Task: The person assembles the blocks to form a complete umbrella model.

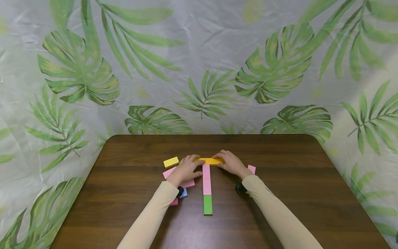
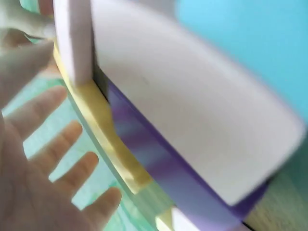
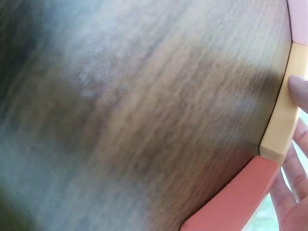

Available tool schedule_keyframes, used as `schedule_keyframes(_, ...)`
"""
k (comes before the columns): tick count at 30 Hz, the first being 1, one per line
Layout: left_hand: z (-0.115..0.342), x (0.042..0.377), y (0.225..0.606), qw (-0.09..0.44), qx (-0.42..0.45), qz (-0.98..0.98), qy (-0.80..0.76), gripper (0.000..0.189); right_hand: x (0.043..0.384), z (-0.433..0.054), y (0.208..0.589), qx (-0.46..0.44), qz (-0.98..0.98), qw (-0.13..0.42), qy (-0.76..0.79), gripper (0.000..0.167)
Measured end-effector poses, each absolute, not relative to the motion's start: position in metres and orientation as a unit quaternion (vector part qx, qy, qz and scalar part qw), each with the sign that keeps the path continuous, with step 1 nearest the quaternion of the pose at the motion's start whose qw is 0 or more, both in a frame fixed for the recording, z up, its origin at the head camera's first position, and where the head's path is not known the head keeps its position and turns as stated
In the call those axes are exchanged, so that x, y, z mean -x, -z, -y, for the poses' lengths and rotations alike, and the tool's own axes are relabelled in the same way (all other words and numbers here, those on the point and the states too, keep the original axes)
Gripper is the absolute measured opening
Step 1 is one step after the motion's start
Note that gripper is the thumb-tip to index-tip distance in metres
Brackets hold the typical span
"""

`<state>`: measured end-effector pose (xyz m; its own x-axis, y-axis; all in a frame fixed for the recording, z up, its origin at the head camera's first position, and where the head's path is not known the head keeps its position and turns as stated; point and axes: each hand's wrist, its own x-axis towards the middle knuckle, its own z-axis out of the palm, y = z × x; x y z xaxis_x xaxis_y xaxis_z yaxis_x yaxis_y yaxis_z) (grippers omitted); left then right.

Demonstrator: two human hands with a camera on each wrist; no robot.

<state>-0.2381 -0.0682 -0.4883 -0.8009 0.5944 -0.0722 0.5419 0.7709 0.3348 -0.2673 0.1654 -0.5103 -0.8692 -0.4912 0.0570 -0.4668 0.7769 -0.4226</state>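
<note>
Two orange blocks [image 1: 214, 161] lie end to end in a crosswise row on the table. Below their joint runs a column of two pink blocks [image 1: 206, 186] with a green block [image 1: 208, 205] at its near end. My right hand [image 1: 231, 163] pinches the right orange block, thumb on the near side and fingers behind it; the right wrist view shows this block [image 3: 279, 106] pale yellow. Over the left end of the row, my left hand [image 1: 185, 169] has its fingers extended, a fingertip touching the orange. In the left wrist view its fingers [image 2: 55, 147] spread out straight.
Left of the column are a yellow block [image 1: 171, 162], pink blocks [image 1: 188, 183], a blue block [image 1: 184, 193] and a magenta block [image 1: 174, 202], partly under my left arm. Another pink block [image 1: 252, 169] lies beside my right wrist. A leaf-patterned cloth [image 1: 205, 121] hangs behind the table [image 1: 140, 207].
</note>
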Motion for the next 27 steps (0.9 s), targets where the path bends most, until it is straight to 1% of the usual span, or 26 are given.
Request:
schedule_keyframes(5, 0.061, 0.229, 0.489, 0.148, -0.332, -0.917, -0.164, 0.077, 0.268, -0.166, 0.511, 0.256, -0.942, 0.028, 0.217, 0.033)
schedule_keyframes(8, 0.058, 0.224, 0.49, 0.162, -0.336, -0.915, -0.153, 0.086, 0.268, -0.166, 0.512, 0.257, -0.942, 0.027, 0.215, 0.033)
schedule_keyframes(18, 0.054, 0.217, 0.49, 0.144, -0.343, -0.919, -0.132, 0.087, 0.267, -0.167, 0.512, 0.255, -0.942, 0.031, 0.216, 0.033)
schedule_keyframes(27, 0.054, 0.213, 0.493, 0.14, -0.339, -0.922, -0.126, 0.089, 0.263, -0.166, 0.511, 0.261, -0.94, 0.028, 0.217, 0.033)
